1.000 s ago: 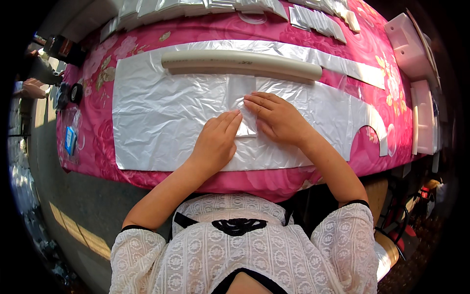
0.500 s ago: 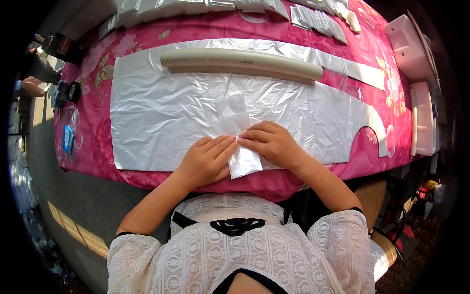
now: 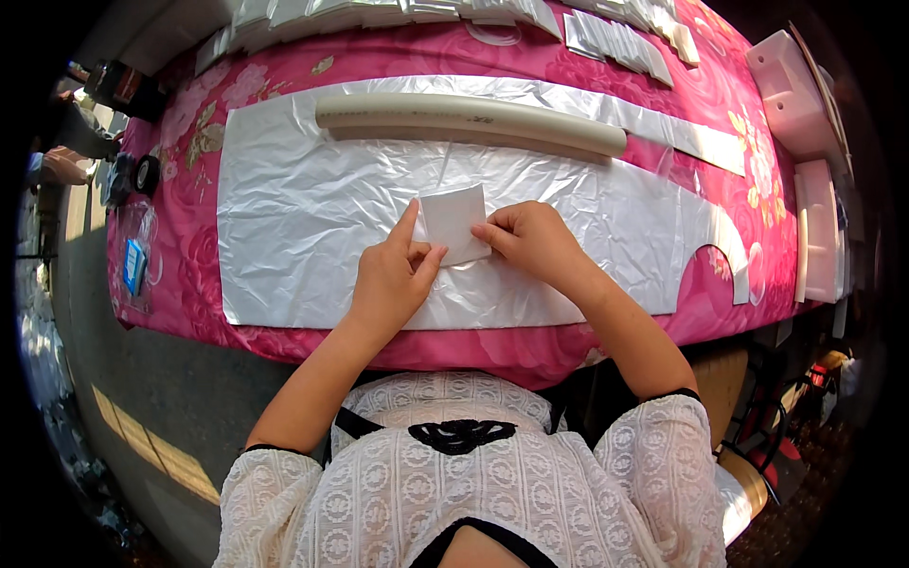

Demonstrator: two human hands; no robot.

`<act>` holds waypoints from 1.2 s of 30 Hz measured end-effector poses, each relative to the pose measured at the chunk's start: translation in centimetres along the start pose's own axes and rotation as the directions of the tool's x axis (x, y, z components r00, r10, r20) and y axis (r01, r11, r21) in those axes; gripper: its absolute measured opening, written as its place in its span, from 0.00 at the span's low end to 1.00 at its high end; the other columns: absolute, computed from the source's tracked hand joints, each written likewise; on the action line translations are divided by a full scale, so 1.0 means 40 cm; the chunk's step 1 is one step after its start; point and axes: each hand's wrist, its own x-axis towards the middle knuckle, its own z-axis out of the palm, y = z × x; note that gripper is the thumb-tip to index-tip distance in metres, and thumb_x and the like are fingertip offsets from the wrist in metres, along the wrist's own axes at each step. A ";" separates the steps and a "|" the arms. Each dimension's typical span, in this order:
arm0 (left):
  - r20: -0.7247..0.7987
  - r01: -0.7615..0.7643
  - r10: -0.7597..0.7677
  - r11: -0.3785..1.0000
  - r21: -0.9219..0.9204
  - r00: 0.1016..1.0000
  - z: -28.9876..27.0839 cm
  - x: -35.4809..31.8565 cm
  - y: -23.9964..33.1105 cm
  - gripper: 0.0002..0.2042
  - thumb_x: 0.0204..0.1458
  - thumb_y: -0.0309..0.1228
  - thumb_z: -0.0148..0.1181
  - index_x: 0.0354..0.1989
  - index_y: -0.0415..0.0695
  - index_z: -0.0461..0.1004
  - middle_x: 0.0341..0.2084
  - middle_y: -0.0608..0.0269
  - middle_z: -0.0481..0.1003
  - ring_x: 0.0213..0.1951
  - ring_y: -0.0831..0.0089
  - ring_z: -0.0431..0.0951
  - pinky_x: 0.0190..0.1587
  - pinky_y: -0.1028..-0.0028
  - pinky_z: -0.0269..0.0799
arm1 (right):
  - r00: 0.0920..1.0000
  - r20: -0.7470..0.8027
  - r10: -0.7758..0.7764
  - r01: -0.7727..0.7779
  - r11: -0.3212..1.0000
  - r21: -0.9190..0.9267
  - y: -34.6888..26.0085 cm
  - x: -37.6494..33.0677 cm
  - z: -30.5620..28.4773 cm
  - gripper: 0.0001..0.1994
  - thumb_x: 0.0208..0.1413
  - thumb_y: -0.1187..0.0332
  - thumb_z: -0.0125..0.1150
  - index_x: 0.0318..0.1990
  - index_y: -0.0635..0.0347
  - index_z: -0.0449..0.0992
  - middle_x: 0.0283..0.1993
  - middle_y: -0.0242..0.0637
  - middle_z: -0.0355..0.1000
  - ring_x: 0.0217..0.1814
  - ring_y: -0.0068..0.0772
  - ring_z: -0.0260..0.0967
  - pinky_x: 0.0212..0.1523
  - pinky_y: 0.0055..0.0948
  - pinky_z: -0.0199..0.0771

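Observation:
A small square of folded white plastic film lies between my hands, above the middle of a spread white plastic sheet. My left hand has its thumb at the square's lower left corner and its index finger stretched along the left edge. At the right edge, my right hand pinches the square between thumb and curled fingers. The spread sheet is wrinkled and narrows to the right, with a curved cut-out there. Across its far part rests a long beige tube.
Stacks of folded white pieces line the far edge of the pink flowered tablecloth. To the left are a black tape roll and a blue packet. White foam boxes stand at the right.
The longer folded strip is now a compact square. Both hands have moved away from me and apart to its two sides. The tube and the spread sheet stay in place.

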 end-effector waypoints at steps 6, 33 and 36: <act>0.095 0.168 -0.169 0.986 0.011 0.981 -0.028 0.029 0.021 0.37 0.43 0.27 0.63 0.60 0.31 0.50 0.29 0.55 0.76 0.27 0.75 0.77 0.33 0.78 0.71 | 0.977 0.156 0.148 -0.135 0.987 -0.088 -0.036 0.040 -0.029 0.17 0.49 0.59 0.57 0.18 0.63 0.77 0.13 0.34 0.69 0.16 0.29 0.67 0.25 0.30 0.67; 0.203 -0.383 0.327 0.719 0.581 0.923 0.106 0.020 -0.015 0.56 0.36 0.59 0.59 0.63 0.30 0.36 0.63 0.40 0.42 0.65 0.49 0.41 0.64 0.53 0.32 | 0.986 -0.162 -0.044 -0.008 0.950 -0.312 0.014 -0.143 -0.011 0.09 0.39 0.69 0.64 0.30 0.61 0.74 0.24 0.38 0.72 0.27 0.36 0.72 0.30 0.31 0.70; 0.396 -0.521 0.355 0.707 0.479 0.847 0.080 -0.055 0.009 0.53 0.35 0.57 0.60 0.62 0.30 0.42 0.62 0.42 0.45 0.65 0.50 0.43 0.64 0.53 0.34 | 0.984 -0.165 -0.070 0.037 0.980 -0.198 0.020 -0.200 0.018 0.10 0.40 0.68 0.64 0.31 0.62 0.75 0.24 0.37 0.72 0.27 0.35 0.72 0.30 0.29 0.70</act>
